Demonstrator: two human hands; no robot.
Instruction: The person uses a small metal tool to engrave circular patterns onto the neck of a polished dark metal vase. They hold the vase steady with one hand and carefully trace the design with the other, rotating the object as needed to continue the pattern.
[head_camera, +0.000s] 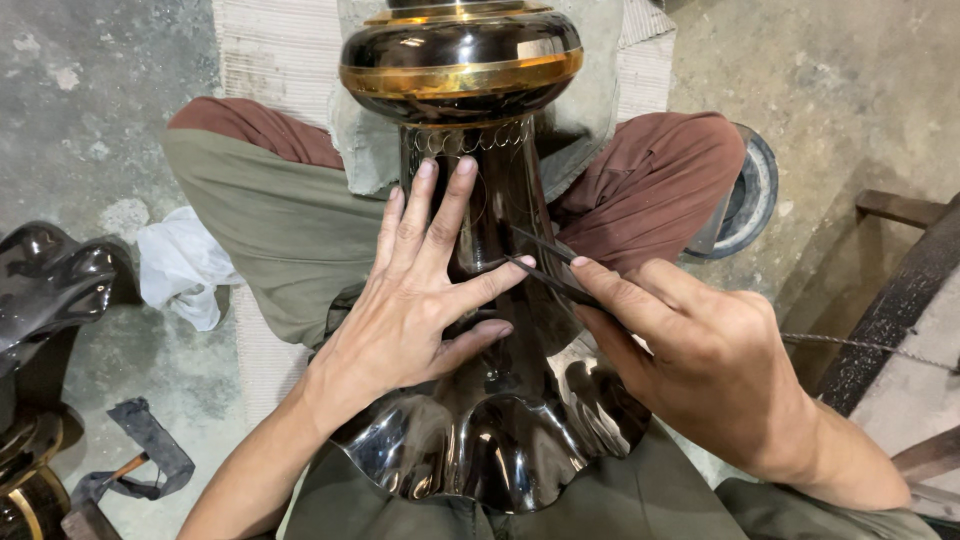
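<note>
Here, left hand (420, 300) spread flat on glossy black vase (490, 400) lying across the lap; right hand (690, 350) pinching thin engraving tool (545, 275), tip beside left thumb. Risk, judging by the slick curve: tip skidding, scratching the polish or nicking that thumb.

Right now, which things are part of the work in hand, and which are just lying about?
In use:
- dark metal vase, lying across the lap
- thin engraving tool, in the right hand
- left hand, flat on the vase

Lying about:
- white cloth
- round disc
- another dark vessel
</note>
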